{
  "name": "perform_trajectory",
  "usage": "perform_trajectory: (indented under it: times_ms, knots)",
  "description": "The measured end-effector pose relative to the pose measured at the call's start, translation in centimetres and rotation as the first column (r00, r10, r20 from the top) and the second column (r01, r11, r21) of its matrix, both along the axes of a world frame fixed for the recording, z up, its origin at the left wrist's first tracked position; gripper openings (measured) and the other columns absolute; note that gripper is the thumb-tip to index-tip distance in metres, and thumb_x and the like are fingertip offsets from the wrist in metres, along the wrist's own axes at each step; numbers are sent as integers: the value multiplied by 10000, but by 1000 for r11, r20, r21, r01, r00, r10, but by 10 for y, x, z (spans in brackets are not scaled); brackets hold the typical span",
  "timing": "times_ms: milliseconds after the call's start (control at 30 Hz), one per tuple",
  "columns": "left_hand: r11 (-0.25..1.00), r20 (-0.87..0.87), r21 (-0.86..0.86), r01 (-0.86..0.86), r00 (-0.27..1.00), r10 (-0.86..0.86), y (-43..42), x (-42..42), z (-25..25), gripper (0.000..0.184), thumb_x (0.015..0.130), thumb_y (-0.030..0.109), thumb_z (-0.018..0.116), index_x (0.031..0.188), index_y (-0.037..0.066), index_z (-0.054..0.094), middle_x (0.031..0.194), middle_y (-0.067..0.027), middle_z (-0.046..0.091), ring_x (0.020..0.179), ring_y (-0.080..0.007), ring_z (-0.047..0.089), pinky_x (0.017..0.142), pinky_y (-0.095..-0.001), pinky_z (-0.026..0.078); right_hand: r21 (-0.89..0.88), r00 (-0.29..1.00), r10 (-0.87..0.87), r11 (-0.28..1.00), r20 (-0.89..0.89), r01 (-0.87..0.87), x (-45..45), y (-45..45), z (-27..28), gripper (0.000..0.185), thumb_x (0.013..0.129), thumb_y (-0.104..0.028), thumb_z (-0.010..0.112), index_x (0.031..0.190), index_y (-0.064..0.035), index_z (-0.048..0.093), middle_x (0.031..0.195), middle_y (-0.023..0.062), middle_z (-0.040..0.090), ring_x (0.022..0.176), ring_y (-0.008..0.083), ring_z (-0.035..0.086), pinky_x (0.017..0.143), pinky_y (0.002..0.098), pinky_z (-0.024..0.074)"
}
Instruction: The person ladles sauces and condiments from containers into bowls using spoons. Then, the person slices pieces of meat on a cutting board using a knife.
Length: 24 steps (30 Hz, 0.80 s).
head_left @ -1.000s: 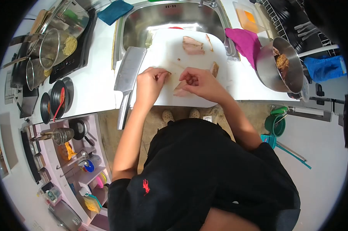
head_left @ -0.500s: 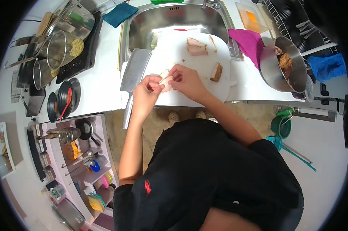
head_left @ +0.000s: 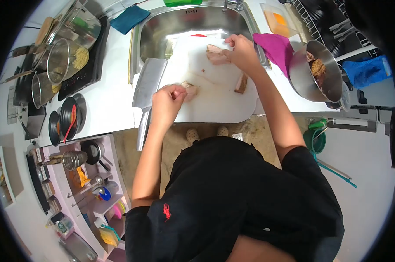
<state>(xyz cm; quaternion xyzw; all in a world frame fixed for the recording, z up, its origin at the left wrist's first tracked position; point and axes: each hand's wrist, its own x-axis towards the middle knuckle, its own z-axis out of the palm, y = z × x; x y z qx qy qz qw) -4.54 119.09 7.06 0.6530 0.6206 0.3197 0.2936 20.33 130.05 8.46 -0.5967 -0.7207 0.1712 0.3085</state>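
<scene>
My left hand (head_left: 169,102) pinches the edge of a pale meat slice (head_left: 191,91) above the left part of the white cutting board (head_left: 215,102). My right hand (head_left: 240,50) is over the board's far right, its fingers closed beside the sliced meat (head_left: 217,54); what its fingertips hold is hidden or too small to name. A browned chunk of meat (head_left: 240,83) lies on the board's right side. Left of the board rests a wide cleaver (head_left: 149,83), its handle reaching past the counter's front edge.
Behind the board is a steel sink (head_left: 193,22). A steel pot (head_left: 316,72) with meat and a magenta cloth (head_left: 274,49) are on the right. Strainers (head_left: 66,61) and black dishes (head_left: 68,118) are on the left. Below is an open shelf (head_left: 88,183).
My right hand has left the slice near my left hand and moved away and right, to the sliced meat at the far side. My left hand stays with the pale slice.
</scene>
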Motion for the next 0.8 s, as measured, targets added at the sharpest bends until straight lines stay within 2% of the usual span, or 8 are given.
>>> perform_trajectory:
  times_ms: [133,233,333,433,533,633,733,800]
  knots:
    - [996,-65,76,-42,997,47,-1,5,14,111,777,56,727,877,29,689,729,-85,570,636,-182,557,616,-325,476,-292,987,64,956,148,-18,4,24,-3,486,641,-255,809,985,56,663,1010,223,676,927,309,663,807,360,518]
    - [996,-157,81,43,987,-30,2,1,6,136,773,64,734,894,28,686,723,-79,571,662,-178,564,618,-324,469,-340,969,117,940,218,-37,0,32,-3,477,633,-240,792,989,54,672,955,225,687,867,300,675,759,364,526]
    - [996,-152,23,81,985,-77,1,1,8,137,772,73,739,885,26,676,732,-79,575,655,-181,565,621,-332,470,-538,955,170,843,243,-13,-3,49,-6,398,600,-230,825,843,0,611,744,136,653,704,235,643,648,353,509]
    - [939,103,-344,5,994,33,-3,6,24,138,767,81,743,857,17,662,718,-88,588,639,-192,577,612,-341,471,-514,952,206,855,226,-63,-4,48,-5,332,619,-158,752,874,41,681,814,207,681,751,299,676,662,373,521]
    - [981,26,-176,-79,996,84,-6,3,7,152,761,99,754,833,13,651,680,-80,586,603,-192,567,593,-333,470,-375,964,211,917,160,-138,-4,38,-4,296,619,-116,749,851,26,632,749,168,641,660,272,631,609,358,500]
    - [992,-167,110,-55,983,73,-8,4,2,182,767,127,762,836,5,646,659,-65,574,578,-173,540,572,-312,460,-278,976,217,937,-12,-212,0,35,-11,321,636,-98,763,878,0,577,722,125,596,628,225,570,583,349,476]
    - [989,-6,-147,-29,1000,28,-7,-1,5,193,775,142,762,865,8,655,679,-68,569,579,-173,515,576,-312,453,-365,852,322,798,-413,-479,2,28,0,341,665,-97,754,925,-28,543,717,95,559,655,190,535,594,337,467]
    - [981,47,-189,-34,998,44,-7,-3,7,192,780,145,757,877,10,661,689,-75,570,583,-177,512,580,-316,451,-306,753,325,767,-572,-563,-4,12,7,254,692,-62,719,896,-43,568,725,23,547,686,111,520,602,285,439]
